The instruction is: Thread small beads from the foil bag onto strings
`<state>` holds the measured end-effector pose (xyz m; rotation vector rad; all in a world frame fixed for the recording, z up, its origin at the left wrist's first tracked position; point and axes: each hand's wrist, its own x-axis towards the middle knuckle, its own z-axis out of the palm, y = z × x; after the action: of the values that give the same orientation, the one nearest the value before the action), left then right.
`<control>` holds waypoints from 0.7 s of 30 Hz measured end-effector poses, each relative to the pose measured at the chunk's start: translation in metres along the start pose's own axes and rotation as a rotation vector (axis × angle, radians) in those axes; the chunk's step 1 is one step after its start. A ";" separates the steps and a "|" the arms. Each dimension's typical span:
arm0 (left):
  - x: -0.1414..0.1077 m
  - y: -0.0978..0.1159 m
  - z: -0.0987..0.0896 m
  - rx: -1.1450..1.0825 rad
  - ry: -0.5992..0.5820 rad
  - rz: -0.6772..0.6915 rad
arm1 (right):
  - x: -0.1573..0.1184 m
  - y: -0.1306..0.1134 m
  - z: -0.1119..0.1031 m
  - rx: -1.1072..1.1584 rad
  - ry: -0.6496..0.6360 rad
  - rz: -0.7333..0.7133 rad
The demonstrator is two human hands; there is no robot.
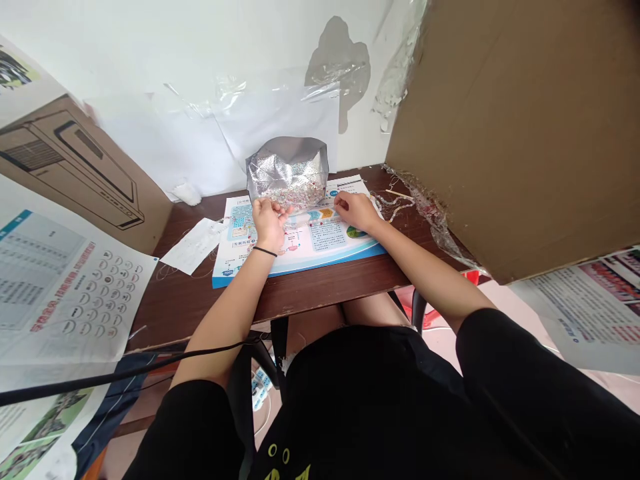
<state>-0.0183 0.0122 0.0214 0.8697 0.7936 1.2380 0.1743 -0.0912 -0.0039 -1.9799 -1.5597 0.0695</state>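
A thin strand of small clear and red beads [314, 225] runs between my two hands above a printed sheet [327, 248]. My left hand [270, 225], with a dark band at its wrist, is turned partly palm up and its curled fingers hold the left end of the strand. At the other end, my right hand [357, 211] is closed in a pinch, its fingertips partly hidden. Right behind the hands, an opened silver-lined bag [287, 170] stands against the wall with many tiny coloured beads at its mouth.
A white paper slip [193, 247] and loose thread lie left on the brown table [300, 293]. More beaded strands [400, 208] and a thin stick are at the right. Cardboard panels [500, 133] flank both sides. A black cable [125, 370] crosses at lower left.
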 end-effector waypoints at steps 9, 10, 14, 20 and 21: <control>0.006 0.012 -0.003 0.002 0.197 0.023 | 0.002 0.003 -0.005 -0.062 -0.025 0.055; 0.007 0.013 -0.004 -0.018 0.194 0.008 | 0.002 0.004 -0.006 -0.063 -0.028 0.058; 0.008 0.015 -0.006 -0.085 0.168 -0.080 | 0.003 0.005 -0.006 -0.079 -0.036 0.068; 0.012 0.020 -0.006 0.017 0.216 -0.062 | 0.003 0.005 -0.009 -0.137 -0.017 0.078; 0.013 0.021 -0.007 0.049 0.219 -0.045 | 0.004 0.005 -0.009 -0.142 -0.015 0.083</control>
<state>-0.0321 0.0284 0.0363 0.7589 1.0168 1.2928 0.1837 -0.0927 0.0024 -2.1590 -1.5283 0.0071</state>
